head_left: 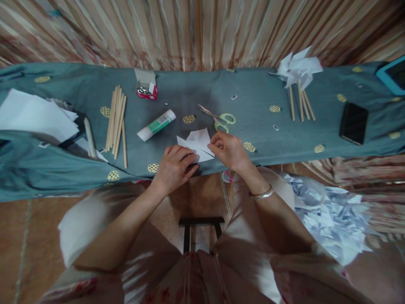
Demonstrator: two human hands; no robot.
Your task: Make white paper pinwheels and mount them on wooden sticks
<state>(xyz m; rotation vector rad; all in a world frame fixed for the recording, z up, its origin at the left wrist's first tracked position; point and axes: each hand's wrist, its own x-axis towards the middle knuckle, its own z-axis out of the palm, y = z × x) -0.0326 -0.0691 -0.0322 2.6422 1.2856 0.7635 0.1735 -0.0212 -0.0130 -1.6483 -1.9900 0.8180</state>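
A small piece of white paper (199,147) with cut slits and raised corners lies near the front edge of the cloth-covered table. My left hand (175,166) holds its left side down, fingers bent over it and thumb by the near edge. At the paper's right side, my right hand (230,150) pinches a corner between thumb and forefinger. Just beyond the right hand lie scissors (221,120) with pale green handles, blades slightly apart. A green and white glue stick (156,125) rests to the left, above my left hand.
Several wooden sticks (116,122) lie left, near a marker-like white stick (90,137) and white sheets (34,114). Behind stands an open red box (147,88) of metal pins. Paper pinwheels (299,69) and a black phone (353,123) are right; a bag of cut paper (329,215) sits below.
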